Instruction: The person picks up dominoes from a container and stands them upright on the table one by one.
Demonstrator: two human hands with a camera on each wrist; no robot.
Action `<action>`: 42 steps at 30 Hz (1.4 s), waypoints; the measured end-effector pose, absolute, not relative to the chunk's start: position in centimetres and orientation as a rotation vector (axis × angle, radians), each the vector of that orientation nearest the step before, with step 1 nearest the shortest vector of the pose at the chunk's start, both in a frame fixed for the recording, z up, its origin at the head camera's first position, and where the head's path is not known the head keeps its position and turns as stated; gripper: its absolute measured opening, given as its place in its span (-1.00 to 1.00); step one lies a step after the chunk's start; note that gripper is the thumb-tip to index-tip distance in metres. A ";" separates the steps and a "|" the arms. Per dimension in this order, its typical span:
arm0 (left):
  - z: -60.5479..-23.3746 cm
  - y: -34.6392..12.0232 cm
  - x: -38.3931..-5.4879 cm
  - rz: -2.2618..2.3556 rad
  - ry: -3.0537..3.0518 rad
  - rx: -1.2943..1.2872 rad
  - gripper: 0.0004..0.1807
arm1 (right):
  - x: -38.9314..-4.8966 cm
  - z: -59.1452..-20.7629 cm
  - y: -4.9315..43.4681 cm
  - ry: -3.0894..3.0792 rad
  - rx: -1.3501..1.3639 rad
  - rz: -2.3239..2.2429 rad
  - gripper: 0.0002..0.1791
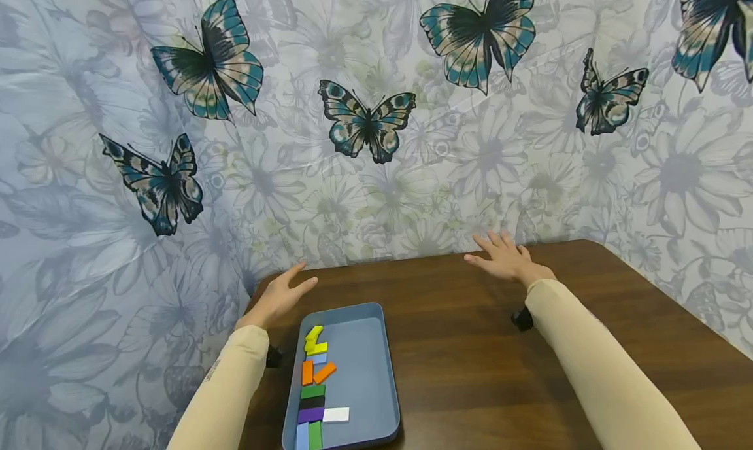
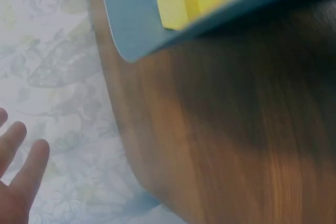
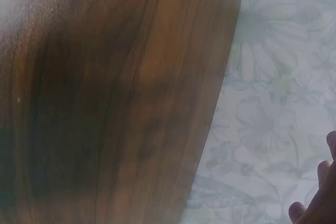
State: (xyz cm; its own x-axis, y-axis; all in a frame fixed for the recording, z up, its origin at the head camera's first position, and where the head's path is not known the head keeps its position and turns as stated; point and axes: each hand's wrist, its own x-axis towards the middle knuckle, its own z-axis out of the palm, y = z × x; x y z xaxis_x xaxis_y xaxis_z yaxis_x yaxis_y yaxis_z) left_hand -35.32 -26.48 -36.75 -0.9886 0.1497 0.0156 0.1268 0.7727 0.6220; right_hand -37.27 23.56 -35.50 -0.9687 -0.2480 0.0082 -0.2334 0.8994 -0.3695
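My left hand (image 1: 275, 301) hovers over the table's far left part, beyond the tray's upper left corner, with thumb and fingers spread and holding nothing. In the left wrist view, its fingertips (image 2: 32, 166) show at the lower left. The blue-grey tray (image 1: 361, 365) holds several coloured blocks along its left side: yellow blocks (image 1: 316, 349), orange blocks (image 1: 325, 373), a black block (image 1: 312, 403), a purple block (image 1: 310, 415) and a white block (image 1: 336, 415) among them. My right hand (image 1: 506, 260) is raised near the table's back edge, fingers spread, nothing in it.
The brown wooden table (image 1: 459, 371) reaches back to a wall covering (image 1: 282, 195) printed with flowers and butterflies. Its back right corner is rounded. A dark device (image 1: 522, 318) sits under the right wrist, another (image 1: 274, 356) under the left.
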 end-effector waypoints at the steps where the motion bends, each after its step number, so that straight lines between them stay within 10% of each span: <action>1: -36.8 -26.7 -35.2 1.028 2.930 0.235 -0.04 | -37.3 -35.6 23.5 3.025 -0.388 -0.588 -0.06; 42: -42.9 -28.4 -30.7 0.953 2.985 0.403 -0.29 | -36.9 -37.5 15.4 2.908 -0.764 -0.783 -0.16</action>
State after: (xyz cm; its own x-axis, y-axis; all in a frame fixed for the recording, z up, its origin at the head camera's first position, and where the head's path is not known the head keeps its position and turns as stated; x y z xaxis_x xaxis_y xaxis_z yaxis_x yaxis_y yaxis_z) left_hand -30.68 -28.40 -42.92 -0.9672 0.2360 0.0934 0.2465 0.7853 0.5680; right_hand -36.88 15.42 -37.54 -0.8784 -0.4691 0.0913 -0.4516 0.7520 -0.4801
